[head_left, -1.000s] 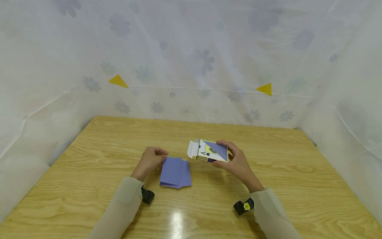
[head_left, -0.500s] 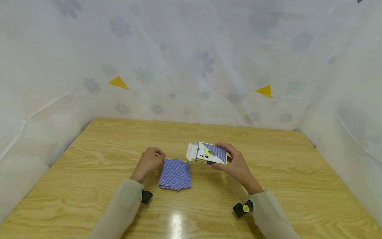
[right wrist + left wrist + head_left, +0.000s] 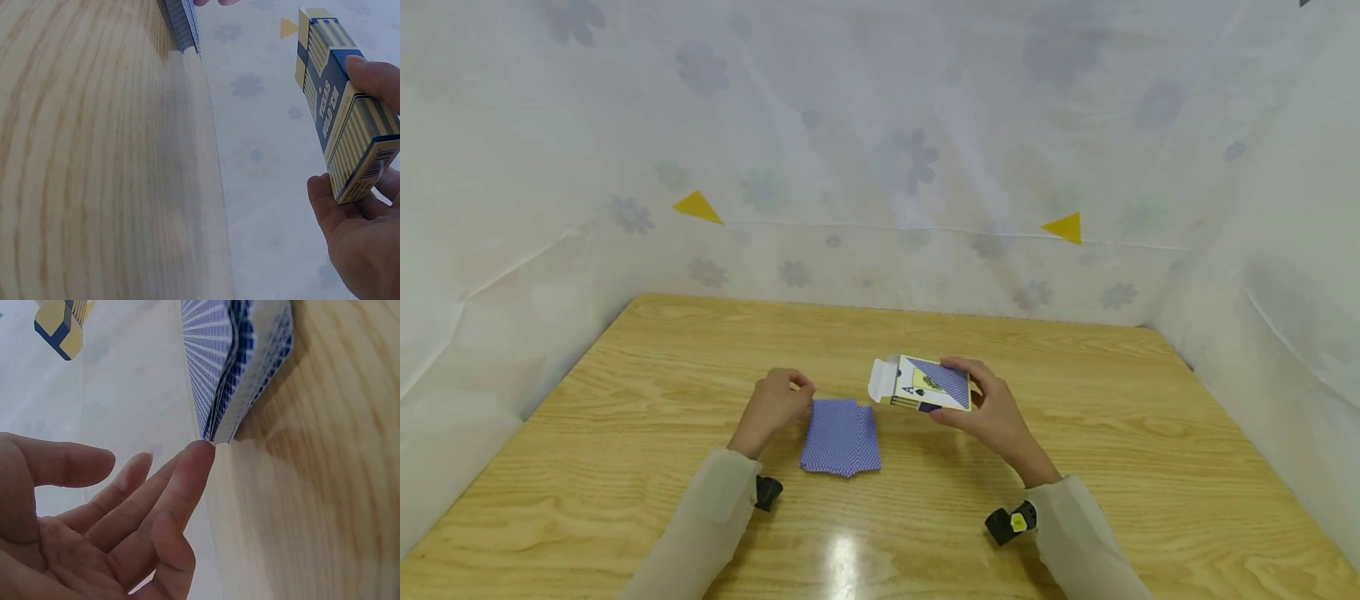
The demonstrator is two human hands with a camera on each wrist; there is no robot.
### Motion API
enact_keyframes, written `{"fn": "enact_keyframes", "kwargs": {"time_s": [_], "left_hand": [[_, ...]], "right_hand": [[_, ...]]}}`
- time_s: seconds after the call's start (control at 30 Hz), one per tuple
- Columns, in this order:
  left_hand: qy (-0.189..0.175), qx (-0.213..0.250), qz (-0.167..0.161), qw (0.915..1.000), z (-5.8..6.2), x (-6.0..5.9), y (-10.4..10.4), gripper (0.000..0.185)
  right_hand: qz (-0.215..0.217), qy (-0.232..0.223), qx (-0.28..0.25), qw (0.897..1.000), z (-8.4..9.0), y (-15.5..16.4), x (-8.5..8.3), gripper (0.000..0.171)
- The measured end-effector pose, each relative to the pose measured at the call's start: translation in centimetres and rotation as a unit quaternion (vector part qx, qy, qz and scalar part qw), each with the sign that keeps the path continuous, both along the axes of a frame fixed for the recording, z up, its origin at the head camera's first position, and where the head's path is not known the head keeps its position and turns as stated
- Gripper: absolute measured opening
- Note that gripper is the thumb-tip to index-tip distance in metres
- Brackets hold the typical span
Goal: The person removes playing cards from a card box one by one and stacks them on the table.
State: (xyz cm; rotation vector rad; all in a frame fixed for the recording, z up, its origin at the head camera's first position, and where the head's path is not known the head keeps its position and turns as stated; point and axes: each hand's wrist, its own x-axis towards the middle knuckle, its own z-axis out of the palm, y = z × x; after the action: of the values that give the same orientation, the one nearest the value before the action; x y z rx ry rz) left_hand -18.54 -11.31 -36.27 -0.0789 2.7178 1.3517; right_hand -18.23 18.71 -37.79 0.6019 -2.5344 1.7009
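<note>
The left hand's fingers (image 3: 187, 481) are loosely straight, one fingertip just touching the near corner of the slightly fanned stack of blue-backed playing cards (image 3: 841, 437), which lies face down on the pale wooden bench (image 3: 1112, 433). The right hand's fingers (image 3: 375, 75) are curled round the yellow, white and blue cardboard card box (image 3: 925, 384), thumb beneath, holding it above the bench just right of the stack with its flap open toward the left.

A judgement: the stack is uneven, so a push at that one corner could splay it further or slide single cards off across the glossy wood. The box is pinched at its closed end only; a tilt could drop it, or catch card edges on the flap.

The left wrist view shows the fingertip contact and the gaps between card layers, which the head view hides behind the left hand (image 3: 772, 406). The right wrist view shows the box's striped side and barcode; only the head view shows the open flap and how both hands lie, the right hand (image 3: 992, 414) included.
</note>
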Motion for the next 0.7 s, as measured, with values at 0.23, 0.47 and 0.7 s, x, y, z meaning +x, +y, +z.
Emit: {"fn": "enact_keyframes", "kwargs": {"time_s": [0.23, 0.47, 0.7], "left_hand": [[0.007, 0.006, 0.000, 1.0000, 0.1, 0.0, 0.0, 0.028], [0.016, 0.045, -0.015, 0.9987, 0.3, 0.1, 0.6, 0.028], [-0.013, 0.138, -0.038, 0.9896, 1.0, 0.3, 1.9, 0.031]], "right_hand": [[0.006, 0.002, -0.005, 1.000, 0.0, -0.1, -0.1, 0.067], [0.013, 0.004, -0.004, 1.000, 0.1, -0.3, 0.0, 0.065], [0.029, 0.011, -0.011, 0.999, 0.1, -0.7, 0.2, 0.066]]}}
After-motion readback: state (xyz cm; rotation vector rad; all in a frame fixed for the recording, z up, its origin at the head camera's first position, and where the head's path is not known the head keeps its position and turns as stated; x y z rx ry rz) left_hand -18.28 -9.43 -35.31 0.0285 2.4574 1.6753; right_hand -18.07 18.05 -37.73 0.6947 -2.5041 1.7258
